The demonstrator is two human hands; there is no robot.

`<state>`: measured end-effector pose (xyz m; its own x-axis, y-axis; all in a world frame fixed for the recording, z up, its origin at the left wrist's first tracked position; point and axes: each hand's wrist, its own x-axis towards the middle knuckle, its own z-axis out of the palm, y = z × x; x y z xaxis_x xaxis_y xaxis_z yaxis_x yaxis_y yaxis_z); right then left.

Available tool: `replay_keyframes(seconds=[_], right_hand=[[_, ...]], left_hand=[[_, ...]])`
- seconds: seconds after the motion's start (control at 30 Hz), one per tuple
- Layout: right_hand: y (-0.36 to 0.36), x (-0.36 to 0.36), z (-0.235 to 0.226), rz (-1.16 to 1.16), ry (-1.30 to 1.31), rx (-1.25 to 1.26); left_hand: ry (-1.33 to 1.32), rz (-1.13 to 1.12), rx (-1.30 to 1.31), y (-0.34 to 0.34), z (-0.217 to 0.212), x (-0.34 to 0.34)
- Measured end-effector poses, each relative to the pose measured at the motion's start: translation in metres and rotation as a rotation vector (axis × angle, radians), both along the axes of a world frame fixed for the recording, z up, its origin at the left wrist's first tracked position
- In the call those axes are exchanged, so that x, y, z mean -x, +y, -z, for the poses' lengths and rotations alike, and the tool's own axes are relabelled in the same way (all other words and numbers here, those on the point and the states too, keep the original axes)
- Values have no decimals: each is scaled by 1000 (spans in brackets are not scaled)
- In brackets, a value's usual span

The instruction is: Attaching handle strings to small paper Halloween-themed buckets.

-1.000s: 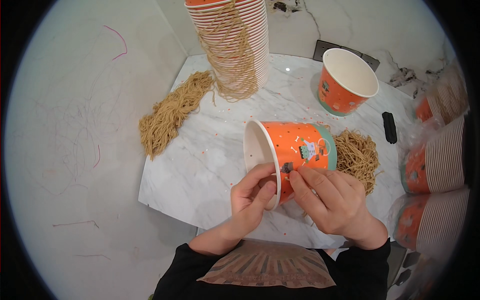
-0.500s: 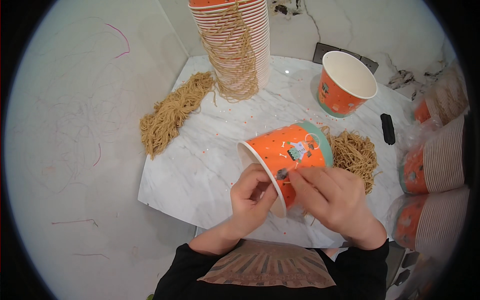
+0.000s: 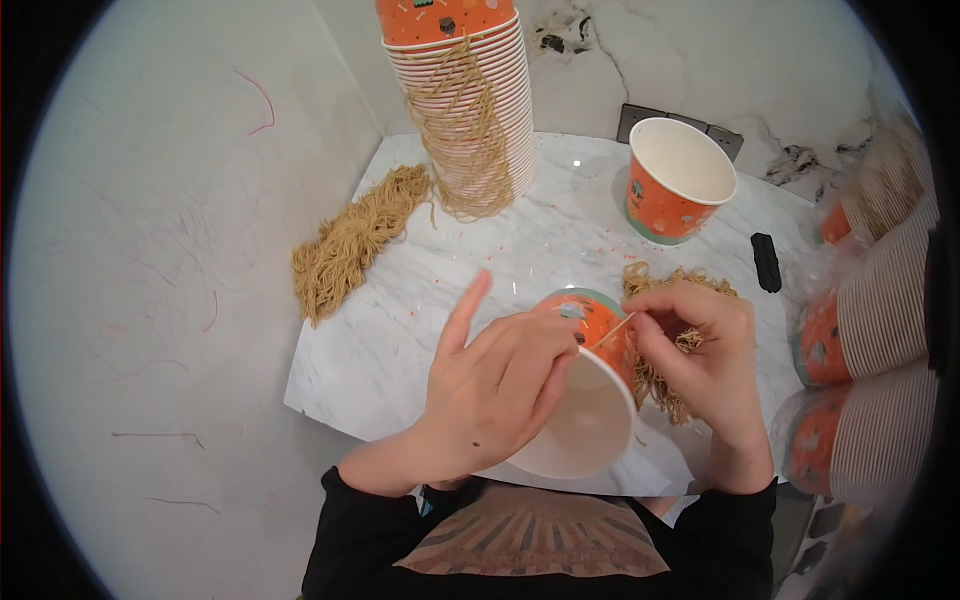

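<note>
The paper cup (image 3: 585,400) has turned since a second ago: then it lay on its side with the white mouth facing the left edge of the desk (image 3: 400,340); now the mouth tips down toward the person at the near edge, and the orange base points away. My reading is that the cup is being rotated so the string can be worked at its rim.

The left hand (image 3: 495,385) lies over the cup from the left, fingers curled across the rim and wall in a closed grip on it, forefinger sticking up free. The right hand (image 3: 700,350) sits just beside the cup's base, thumb and forefinger pinched shut on a thin tan string (image 3: 612,332) that runs to the cup's wall. Under that hand lies a loose pile of string (image 3: 660,375).

Toward the far left corner lies another bundle of string (image 3: 350,245); at the far edge rises a tall stack of cups (image 3: 470,90) draped with strings, and right of it one upright cup (image 3: 675,180). A small black object (image 3: 766,262) lies near the right edge.
</note>
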<state>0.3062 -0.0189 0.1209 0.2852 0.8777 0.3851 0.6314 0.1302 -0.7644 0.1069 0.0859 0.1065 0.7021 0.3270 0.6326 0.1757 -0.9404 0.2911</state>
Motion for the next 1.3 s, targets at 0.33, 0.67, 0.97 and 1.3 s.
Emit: replay_keyframes(seconds=[0.33, 0.67, 0.97, 1.3], right_hand=[[-6, 2, -9, -143, 240, 60], [3, 2, 1, -219, 153, 154], [1, 0, 1, -274, 49, 82], [11, -1, 6, -327, -15, 98]], left_hand=[[49, 187, 515, 8, -1, -25], [-148, 416, 593, 28, 21, -45], [236, 572, 1294, 49, 4, -39], [490, 531, 546, 98, -39, 7]])
